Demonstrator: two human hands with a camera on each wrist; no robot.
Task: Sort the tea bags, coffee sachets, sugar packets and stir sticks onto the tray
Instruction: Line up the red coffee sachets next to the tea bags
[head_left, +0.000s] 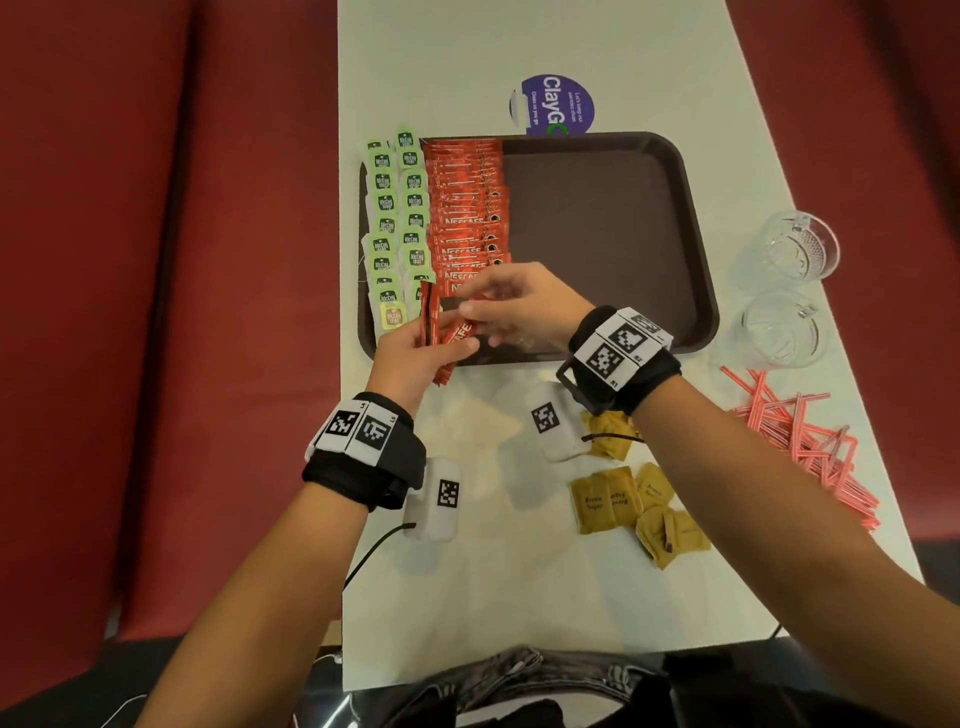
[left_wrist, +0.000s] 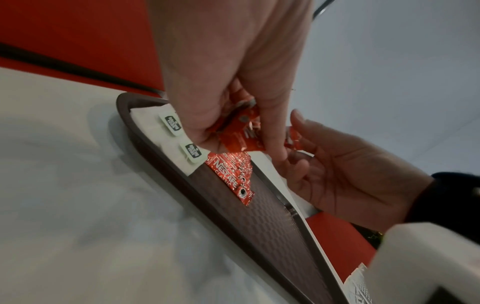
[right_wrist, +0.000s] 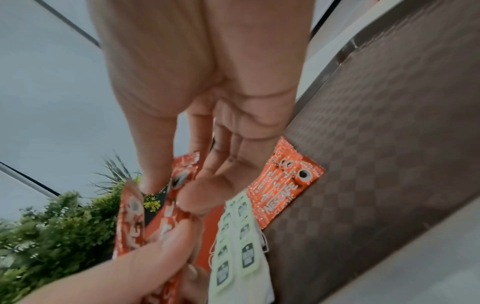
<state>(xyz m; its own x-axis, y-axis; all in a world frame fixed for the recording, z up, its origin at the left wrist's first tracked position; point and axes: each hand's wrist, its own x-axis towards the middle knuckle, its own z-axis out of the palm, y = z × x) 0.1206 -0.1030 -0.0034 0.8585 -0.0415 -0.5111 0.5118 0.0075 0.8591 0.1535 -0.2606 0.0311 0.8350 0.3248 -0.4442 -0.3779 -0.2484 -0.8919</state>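
A brown tray (head_left: 613, 218) lies on the white table. Green-tagged tea bags (head_left: 397, 208) fill two columns at its left, and a row of red coffee sachets (head_left: 467, 208) lies beside them. My left hand (head_left: 415, 348) grips a bundle of red coffee sachets (head_left: 452, 338) over the tray's near left corner. My right hand (head_left: 498, 306) pinches one sachet of that bundle between thumb and fingers. In the left wrist view the held sachets (left_wrist: 241, 131) sit in my left hand (left_wrist: 233, 102), with my right hand (left_wrist: 337, 164) reaching in. Brown sugar packets (head_left: 634, 504) and red-striped stir sticks (head_left: 810, 441) lie on the table.
Two clear glass mugs (head_left: 789, 249) stand right of the tray. A purple round sticker (head_left: 553, 106) sits beyond the tray. Red seating (head_left: 156, 260) flanks the table. The tray's right half (head_left: 597, 244) is bare.
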